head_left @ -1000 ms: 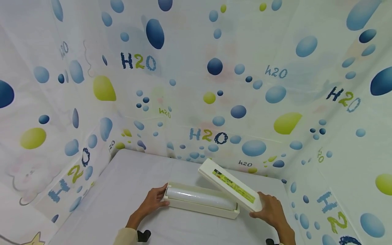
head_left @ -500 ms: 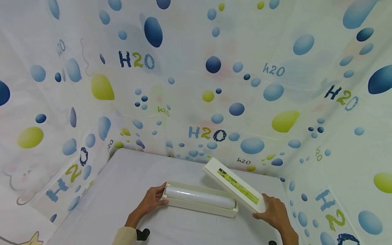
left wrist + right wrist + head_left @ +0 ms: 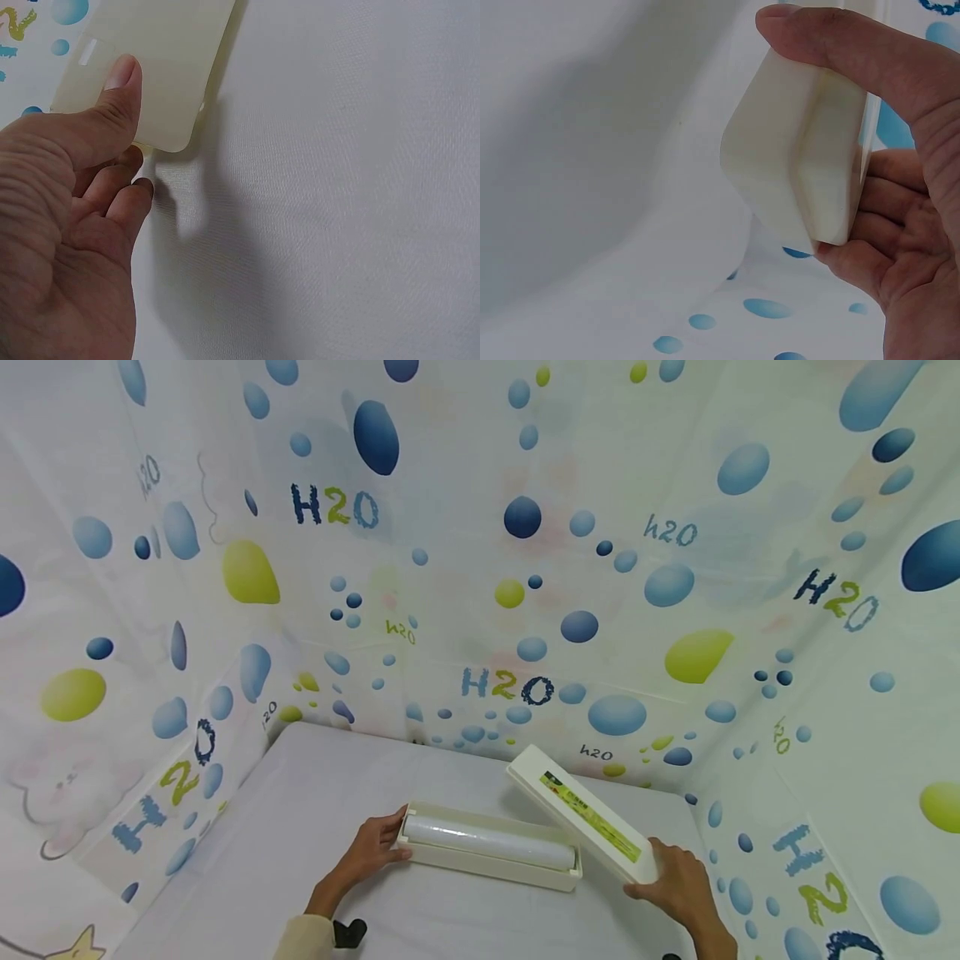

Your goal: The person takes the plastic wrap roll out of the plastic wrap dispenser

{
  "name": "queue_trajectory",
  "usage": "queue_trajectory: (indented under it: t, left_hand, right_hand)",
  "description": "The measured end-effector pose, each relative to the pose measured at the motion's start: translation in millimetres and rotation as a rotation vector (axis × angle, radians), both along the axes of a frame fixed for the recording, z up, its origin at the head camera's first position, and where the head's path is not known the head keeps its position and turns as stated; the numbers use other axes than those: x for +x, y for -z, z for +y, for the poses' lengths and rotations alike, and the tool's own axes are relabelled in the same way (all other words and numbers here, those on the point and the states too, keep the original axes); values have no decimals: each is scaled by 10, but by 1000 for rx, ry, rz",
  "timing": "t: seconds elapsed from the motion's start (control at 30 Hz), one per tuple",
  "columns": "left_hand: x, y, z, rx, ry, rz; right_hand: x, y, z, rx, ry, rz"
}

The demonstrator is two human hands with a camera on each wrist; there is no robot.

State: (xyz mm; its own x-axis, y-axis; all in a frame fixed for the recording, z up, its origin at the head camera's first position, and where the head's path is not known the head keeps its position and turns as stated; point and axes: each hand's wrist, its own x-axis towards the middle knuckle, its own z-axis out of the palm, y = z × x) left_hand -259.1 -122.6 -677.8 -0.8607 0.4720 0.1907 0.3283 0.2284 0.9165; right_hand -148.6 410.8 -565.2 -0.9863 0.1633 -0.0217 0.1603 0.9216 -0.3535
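Note:
A cream plastic cling film box lies on the white table, a roll of cling film inside it. My left hand grips the box's left end, thumb on the near side. In the left wrist view the thumb presses on the pale plastic and the other fingers curl behind it. My right hand holds the box's lid by its near right end. The lid is tilted, with a yellow-green label facing up, and overlaps the box's right end in the head view. Its rounded end shows in the right wrist view.
The table has a white cloth cover. White sheets printed with blue and green drops and "H2O" stand behind it and on both sides. A black heart-shaped mark shows near my left sleeve.
My right hand has moved the lid a little to the right, away from the middle of the box. The left hand and the box stay about where they were; the view has shifted slightly.

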Motion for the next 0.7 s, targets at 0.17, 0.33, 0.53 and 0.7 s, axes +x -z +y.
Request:
queue_trajectory:
  t: [0.17,0.33,0.53,0.7]
  left_hand:
    - [0,4,2,-1,-2,-2]
    - [7,17,-1,0,-1,14]
    - [20,2,6,4,0,22]
    - [15,-6,17,3,-3,19]
  right_hand:
    - [36,-11,26,-7,17,-6]
    - [83,1,70,-8,30,-17]
    - [136,-13,102,0,48,-33]
    - [153,-9,134,20,56,-48]
